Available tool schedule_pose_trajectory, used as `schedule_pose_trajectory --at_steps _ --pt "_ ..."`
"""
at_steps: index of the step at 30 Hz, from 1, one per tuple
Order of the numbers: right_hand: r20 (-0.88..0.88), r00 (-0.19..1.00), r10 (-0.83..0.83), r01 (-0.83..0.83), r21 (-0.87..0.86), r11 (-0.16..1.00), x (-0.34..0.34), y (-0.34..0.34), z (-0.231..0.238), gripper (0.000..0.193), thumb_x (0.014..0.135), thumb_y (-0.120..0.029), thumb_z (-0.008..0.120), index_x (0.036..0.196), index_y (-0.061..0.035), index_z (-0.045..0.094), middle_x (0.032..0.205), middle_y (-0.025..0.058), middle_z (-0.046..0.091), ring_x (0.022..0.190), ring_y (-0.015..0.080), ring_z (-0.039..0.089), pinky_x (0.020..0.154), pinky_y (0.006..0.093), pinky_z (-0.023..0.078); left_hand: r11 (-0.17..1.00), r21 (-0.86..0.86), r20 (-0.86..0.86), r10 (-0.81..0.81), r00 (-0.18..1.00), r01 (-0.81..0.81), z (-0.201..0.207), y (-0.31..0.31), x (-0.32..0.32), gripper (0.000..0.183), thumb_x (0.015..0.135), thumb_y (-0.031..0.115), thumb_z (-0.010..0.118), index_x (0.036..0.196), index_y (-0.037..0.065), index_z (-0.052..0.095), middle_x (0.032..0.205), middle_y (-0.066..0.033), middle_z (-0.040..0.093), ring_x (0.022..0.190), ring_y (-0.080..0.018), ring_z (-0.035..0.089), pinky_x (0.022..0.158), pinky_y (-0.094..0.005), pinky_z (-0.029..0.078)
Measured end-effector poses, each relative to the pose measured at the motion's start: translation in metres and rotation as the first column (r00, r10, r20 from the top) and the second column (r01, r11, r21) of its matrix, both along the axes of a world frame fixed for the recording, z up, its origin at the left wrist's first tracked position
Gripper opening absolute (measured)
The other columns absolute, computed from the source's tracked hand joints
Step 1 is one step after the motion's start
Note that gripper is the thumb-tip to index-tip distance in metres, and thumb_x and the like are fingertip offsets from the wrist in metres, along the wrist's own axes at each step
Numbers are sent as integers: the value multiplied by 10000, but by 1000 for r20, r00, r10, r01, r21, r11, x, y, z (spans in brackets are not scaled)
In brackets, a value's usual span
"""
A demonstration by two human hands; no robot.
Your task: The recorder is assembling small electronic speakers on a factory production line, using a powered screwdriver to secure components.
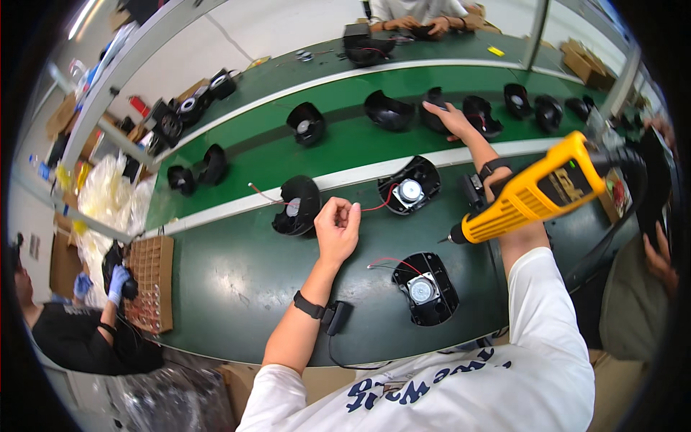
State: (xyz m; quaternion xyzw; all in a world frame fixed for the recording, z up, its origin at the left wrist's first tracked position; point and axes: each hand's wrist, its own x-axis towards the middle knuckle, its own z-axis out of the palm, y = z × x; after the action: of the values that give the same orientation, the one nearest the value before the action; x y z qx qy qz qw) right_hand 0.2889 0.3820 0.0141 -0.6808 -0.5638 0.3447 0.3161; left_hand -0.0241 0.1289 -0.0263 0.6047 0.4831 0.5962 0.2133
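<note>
My left hand [338, 229] is closed above the bench, its fingertips pinched at the end of a red wire [379, 206]. That wire runs to a black speaker housing [425, 174] with a silver round magnet. To its left lies another black housing [297, 201] with a red wire. My right hand [450, 121] reaches to the green conveyor and grips a black curved shell [433, 99], partly hidden by the hand. A yellow electric screwdriver [529, 194] hangs tip-left in front of my right forearm. Nearest me lies a third open housing [426, 289], its magnet facing up.
Several black shells [305, 124] sit along the green conveyor [252, 155]. A partitioned cardboard box [165, 284] stands at the bench's left end, beside a person with gloves. Across the line, another person's hands [432, 27] work. A black cable [612, 230] trails at right.
</note>
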Motion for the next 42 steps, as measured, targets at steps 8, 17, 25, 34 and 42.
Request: schedule_pose_trajectory --at_steps 8,17,25,34,42 --pt "114 977 182 -190 62 980 -4 5 5 726 769 -521 824 1136 96 713 1052 173 705 844 214 704 663 325 576 999 -19 23 33 999 -33 -4 3 -6 217 945 107 725 821 25 566 691 55 455 599 -21 384 524 -204 328" --pt "393 911 -128 -101 511 854 -18 -36 29 740 789 -570 781 1170 60 708 1361 224 478 1207 385 582 1041 427 477 1000 1 28 29 999 -29 -6 6 -6 243 914 154 744 798 17 579 646 4 432 563 -83 392 504 -261 340" --pt "541 840 -53 -295 536 791 -39 -119 95 683 772 -505 814 1150 52 701 1334 174 513 1115 378 643 941 467 540 998 43 18 40 999 -40 -7 13 -4 235 937 135 736 810 22 574 662 37 442 588 -48 387 519 -239 331" --pt "594 780 196 -612 660 436 -89 -242 99 541 719 -307 866 1105 11 659 1306 131 528 1112 375 622 935 454 535 973 98 323 -228 918 207 25 3 0 399 960 195 747 1246 2 549 1087 -43 623 947 -99 613 810 -255 526" --pt "589 703 397 -705 648 287 -99 -262 84 518 748 -296 890 1116 -11 662 1344 125 573 1201 342 601 1024 433 484 873 -22 486 -417 768 487 61 0 5 592 890 174 822 1371 24 514 1232 -55 636 1129 -150 616 992 -323 510"
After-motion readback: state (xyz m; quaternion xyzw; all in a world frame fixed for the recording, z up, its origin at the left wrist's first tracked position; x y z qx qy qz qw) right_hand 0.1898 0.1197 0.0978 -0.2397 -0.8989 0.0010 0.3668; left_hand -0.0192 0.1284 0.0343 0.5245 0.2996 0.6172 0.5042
